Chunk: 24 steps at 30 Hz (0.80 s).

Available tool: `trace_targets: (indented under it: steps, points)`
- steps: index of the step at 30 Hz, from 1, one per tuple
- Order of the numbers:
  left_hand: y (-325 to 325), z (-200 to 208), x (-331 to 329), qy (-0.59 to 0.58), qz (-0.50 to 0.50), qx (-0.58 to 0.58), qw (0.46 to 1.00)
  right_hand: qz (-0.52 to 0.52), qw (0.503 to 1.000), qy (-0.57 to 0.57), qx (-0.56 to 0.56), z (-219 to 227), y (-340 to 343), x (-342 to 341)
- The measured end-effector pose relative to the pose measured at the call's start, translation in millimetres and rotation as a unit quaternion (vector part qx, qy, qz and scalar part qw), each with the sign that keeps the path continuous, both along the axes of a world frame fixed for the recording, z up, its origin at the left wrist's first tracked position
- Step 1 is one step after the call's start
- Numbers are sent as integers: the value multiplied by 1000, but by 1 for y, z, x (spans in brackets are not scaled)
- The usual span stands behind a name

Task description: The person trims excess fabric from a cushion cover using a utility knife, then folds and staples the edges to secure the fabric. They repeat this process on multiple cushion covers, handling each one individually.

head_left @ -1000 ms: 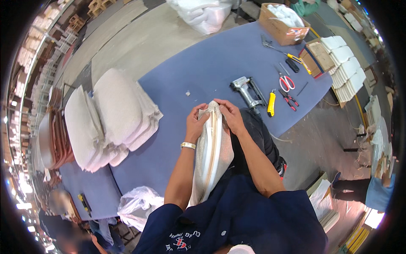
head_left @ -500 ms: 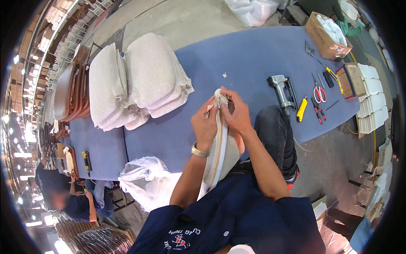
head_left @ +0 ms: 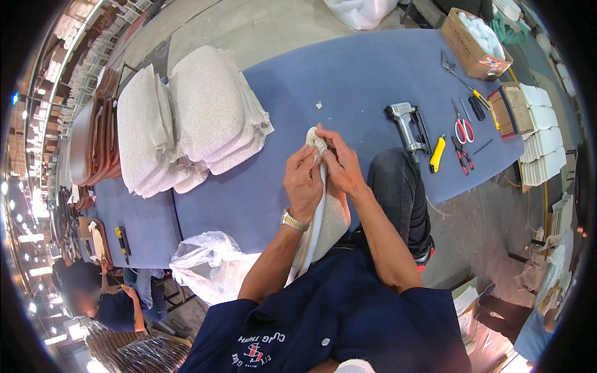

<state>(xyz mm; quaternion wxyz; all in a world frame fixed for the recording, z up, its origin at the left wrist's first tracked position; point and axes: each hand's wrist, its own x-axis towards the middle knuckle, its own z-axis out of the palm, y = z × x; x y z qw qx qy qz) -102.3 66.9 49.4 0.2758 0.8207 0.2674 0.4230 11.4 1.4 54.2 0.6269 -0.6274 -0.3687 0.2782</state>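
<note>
Fabric tip point(head_left: 314, 135): gathered inward, bunched tighter than a second ago.
Left hand point(head_left: 303, 186): thumb and fingers pinching its near side.
Right hand point(head_left: 346, 173): closed on the other side, holding firm.
Covered pad point(head_left: 336, 214): in our grip, end reaching over the bench's point(head_left: 348, 74) near edge.
White strip point(head_left: 316, 225): we'd best tension evenly around it, smoothing each pleat.

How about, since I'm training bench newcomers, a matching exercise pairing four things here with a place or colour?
1. Watch
2. Staple gun
3. Scissors
4. Fabric piece

A. Held by the left hand and right hand
B. Red-and-white handles
C. On the blue table, left of the scissors
D. Worn on the left wrist

Pairs: 1-D, 2-C, 3-B, 4-A.
</note>
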Motion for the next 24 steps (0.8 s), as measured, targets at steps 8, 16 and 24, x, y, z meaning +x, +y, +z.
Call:
trace_targets:
  steps: [8, 16, 24]
  points:
    - [42, -5, -10, 14, 48, -314, 948, 8, 1000, 13, 1, -20, 9, 0]
    - [56, -8, -46, 162, -59, -269, 947, -10, 991, 71, -115, -94, -6, -18]
    - [62, 5, -49, 39, -49, -335, 940, 14, 983, 148, -104, -43, -20, -17]
